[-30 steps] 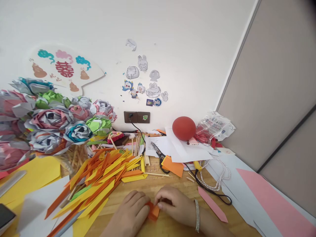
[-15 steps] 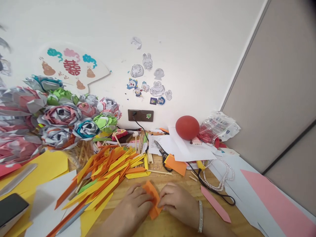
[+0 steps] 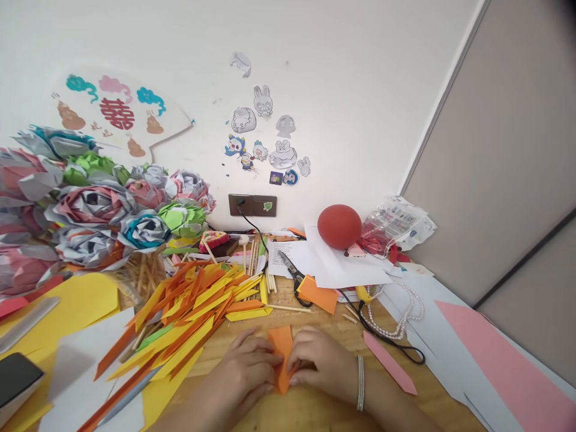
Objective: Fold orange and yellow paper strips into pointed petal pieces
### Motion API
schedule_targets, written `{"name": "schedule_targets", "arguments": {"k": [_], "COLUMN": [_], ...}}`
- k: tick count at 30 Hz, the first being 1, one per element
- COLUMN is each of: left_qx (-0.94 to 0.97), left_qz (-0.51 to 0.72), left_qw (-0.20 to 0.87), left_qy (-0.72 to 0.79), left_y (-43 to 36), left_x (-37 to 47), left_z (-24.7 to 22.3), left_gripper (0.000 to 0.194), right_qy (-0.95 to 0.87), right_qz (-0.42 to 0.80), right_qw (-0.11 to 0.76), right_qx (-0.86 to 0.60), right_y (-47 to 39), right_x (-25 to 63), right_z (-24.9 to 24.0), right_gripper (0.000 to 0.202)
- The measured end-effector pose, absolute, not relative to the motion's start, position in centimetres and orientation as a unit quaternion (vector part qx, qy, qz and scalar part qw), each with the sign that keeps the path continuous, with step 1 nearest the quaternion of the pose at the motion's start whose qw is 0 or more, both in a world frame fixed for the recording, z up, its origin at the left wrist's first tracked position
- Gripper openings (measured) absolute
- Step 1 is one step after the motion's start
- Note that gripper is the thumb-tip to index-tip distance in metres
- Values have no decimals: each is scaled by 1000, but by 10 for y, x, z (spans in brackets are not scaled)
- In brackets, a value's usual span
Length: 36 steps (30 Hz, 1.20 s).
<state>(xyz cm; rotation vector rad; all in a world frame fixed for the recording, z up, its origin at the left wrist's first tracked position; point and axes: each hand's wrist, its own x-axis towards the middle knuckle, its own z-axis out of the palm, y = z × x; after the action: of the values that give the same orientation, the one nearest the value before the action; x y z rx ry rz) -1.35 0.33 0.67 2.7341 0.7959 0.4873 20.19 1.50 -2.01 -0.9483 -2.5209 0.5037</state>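
Note:
Between my two hands lies a small orange paper (image 3: 282, 354) with folded edges, low in the middle of the head view, on the wooden table. My left hand (image 3: 252, 369) has its bent fingers closed on the paper's left edge. From the right, my right hand (image 3: 312, 363) pinches the other edge with thumb and fingers; a beaded bracelet (image 3: 360, 384) circles that wrist. Left of my hands is a pile of folded orange and yellow strips (image 3: 189, 312). A pink folded strip (image 3: 389, 363) rests to the right.
Paper flowers (image 3: 94, 210) fill the left side. Scissors (image 3: 294, 276) and orange squares (image 3: 318, 294) lie beyond my hands, with a red balloon (image 3: 339, 227) farther back. A pearl string (image 3: 418, 309) and black cord (image 3: 391, 344) are at the right, a phone (image 3: 18, 381) at the far left.
The orange paper has turned from a slant to nearly upright in the view, with both hands still on its edges. The whole scene has shifted slightly left in the view.

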Motion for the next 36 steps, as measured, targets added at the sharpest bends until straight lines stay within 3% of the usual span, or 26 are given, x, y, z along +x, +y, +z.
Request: {"name": "schedule_targets", "arguments": {"k": [4, 15, 22, 36], "left_qx": [929, 928, 902, 866], "left_qz": [183, 184, 216, 260], "left_qw": [156, 181, 196, 174], "left_qy": [282, 268, 317, 389], "left_y": [6, 12, 9, 4], "left_x": [-11, -14, -7, 2], "left_z": [2, -2, -6, -16], "left_gripper": [12, 10, 9, 10], "right_qy": [-886, -876, -865, -817], "right_qz": [223, 304, 291, 249], "right_qw": [223, 211, 245, 210], "right_qx": [-342, -309, -329, -475], "right_y": [22, 29, 30, 15], "right_x": [206, 215, 211, 193], "right_z": [-25, -22, -31, -16], "right_gripper": [20, 13, 13, 17]}}
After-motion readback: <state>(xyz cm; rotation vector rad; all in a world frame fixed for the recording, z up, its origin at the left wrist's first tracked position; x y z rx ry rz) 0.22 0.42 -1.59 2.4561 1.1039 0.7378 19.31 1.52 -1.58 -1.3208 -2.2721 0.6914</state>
